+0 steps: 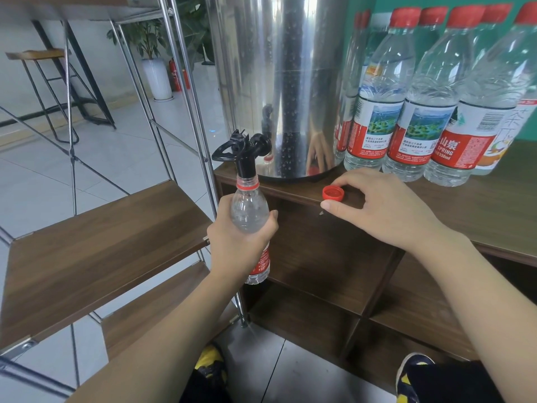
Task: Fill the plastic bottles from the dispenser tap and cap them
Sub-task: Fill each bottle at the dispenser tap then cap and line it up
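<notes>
At far left a metal-framed rack with brown wooden shelves (96,237) steps down over the pale tiled floor (122,158), with a tall wooden-seated stool (37,55) and a green potted plant in a white pot (154,53) behind it. Next comes the left hand (238,239), its fingers and thumb wrapped round the middle of a clear plastic bottle with a red label (249,216). The bottle stands upright in the air beside the front edge of the dark brown wooden worktop (479,205), uncapped, its red neck ring just under the black plastic tap (244,152), whose spout reaches into the bottle mouth. The tap juts from the base of a tall shiny steel dispenser drum (284,82) standing at the worktop's left end. Just right of the bottle, a red screw cap (333,193) lies open side up on the worktop near its front edge. The right hand (383,207) rests on the worktop beside it, fingers loosely curved around the cap; the thumb tip lies just in front of it, and whether the fingers actually touch the cap cannot be told. Behind the hand, against a green wall, stands a cluster of capped clear water bottles with red caps and red-and-white labels (412,112). Below the worktop are open wooden cubbyholes (319,257).
</notes>
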A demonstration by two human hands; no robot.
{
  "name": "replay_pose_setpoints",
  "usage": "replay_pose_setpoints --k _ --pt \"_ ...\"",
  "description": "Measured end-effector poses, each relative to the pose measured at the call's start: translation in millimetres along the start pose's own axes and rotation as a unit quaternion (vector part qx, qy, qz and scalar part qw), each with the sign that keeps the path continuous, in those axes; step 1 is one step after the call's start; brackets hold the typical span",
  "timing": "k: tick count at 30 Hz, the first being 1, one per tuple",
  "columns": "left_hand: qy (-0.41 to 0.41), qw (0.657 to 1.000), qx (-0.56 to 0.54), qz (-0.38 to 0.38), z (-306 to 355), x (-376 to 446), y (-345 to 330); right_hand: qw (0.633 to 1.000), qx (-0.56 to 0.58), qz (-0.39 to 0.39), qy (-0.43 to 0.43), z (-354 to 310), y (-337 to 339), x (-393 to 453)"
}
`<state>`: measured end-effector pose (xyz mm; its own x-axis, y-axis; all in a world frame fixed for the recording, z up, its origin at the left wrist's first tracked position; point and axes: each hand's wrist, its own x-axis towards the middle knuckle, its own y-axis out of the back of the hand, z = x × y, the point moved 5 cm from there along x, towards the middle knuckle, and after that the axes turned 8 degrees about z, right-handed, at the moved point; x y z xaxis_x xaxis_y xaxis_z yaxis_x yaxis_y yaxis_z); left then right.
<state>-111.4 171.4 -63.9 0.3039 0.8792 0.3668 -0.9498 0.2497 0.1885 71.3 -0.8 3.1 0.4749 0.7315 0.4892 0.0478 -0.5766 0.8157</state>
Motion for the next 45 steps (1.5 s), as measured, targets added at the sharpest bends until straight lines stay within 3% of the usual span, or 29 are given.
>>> replay_pose_setpoints --k 45 --pt "0.001 1.0 -0.014 0.001 2.5 -0.6 -0.9 1.0 0.002 -0.005 -0.011 -1.4 0.8 -0.4"
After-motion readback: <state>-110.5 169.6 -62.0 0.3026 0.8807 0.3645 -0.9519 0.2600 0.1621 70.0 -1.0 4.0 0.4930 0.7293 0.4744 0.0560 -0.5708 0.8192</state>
